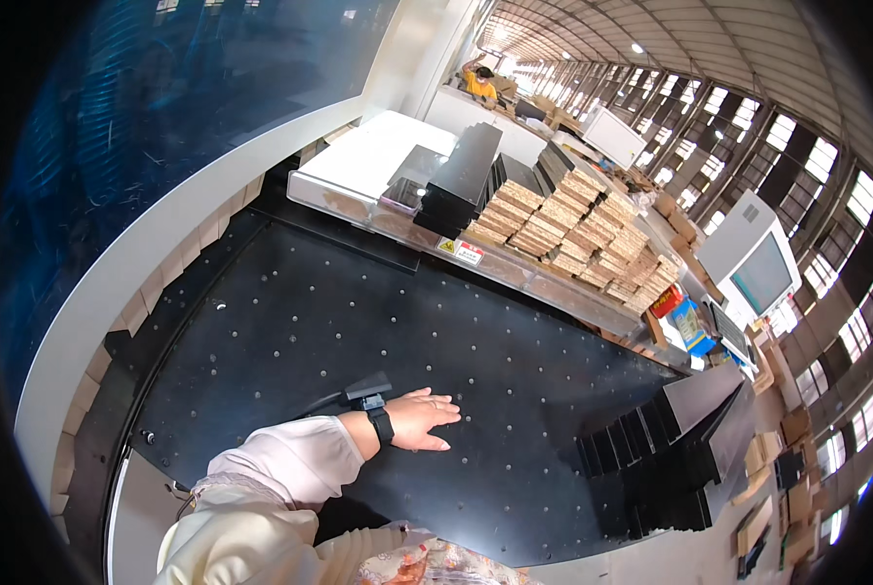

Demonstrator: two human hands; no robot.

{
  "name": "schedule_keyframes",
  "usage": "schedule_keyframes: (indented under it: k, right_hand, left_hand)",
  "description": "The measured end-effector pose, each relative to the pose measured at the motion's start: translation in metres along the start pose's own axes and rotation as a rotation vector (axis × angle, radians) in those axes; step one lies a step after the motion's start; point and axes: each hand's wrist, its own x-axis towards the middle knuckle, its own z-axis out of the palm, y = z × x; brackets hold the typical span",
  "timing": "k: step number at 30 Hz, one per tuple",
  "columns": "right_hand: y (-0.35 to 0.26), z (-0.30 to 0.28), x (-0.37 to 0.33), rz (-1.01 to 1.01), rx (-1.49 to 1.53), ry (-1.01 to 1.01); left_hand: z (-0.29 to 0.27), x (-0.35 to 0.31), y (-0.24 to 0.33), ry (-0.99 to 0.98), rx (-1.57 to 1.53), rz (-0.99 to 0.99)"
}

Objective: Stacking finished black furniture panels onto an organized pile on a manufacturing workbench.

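My left hand (420, 420) reaches in from the lower left, palm down and fingers stretched out to the right. It is over the black machine table (515, 390), which is dotted with small pale studs. Whether the palm touches the surface I cannot tell. Nothing is in its fingers. A dark watch-like device (373, 402) is strapped round the wrist, with a dark flat piece (366, 386) just beyond it. Right of the hand, black panels (651, 448) stand in stacks at the table's edge. My right hand is out of the picture.
Beyond the table, stacked boards with raw chipboard edges (563, 219) and long black panels (461, 175) lie on a ledge by a white cover (358, 161). A blue-tinted machine guard (212, 107) curves along the left. A monitor (753, 263) stands right; a person in yellow (478, 83) is far off.
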Motion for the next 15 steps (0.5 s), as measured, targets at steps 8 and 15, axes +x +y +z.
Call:
schedule_keyframes:
  k: [8,15]
  right_hand:
    - [0.008,-0.003,-0.003,0.008,0.013,-0.03]
    - [0.016,-0.001,-0.007,0.021,0.028,-0.057]
  left_hand:
    - [0.0,-0.003,-0.003,0.024,-0.043,-0.02]
    - [0.002,-0.003,-0.005,0.003,-0.045,-0.009]
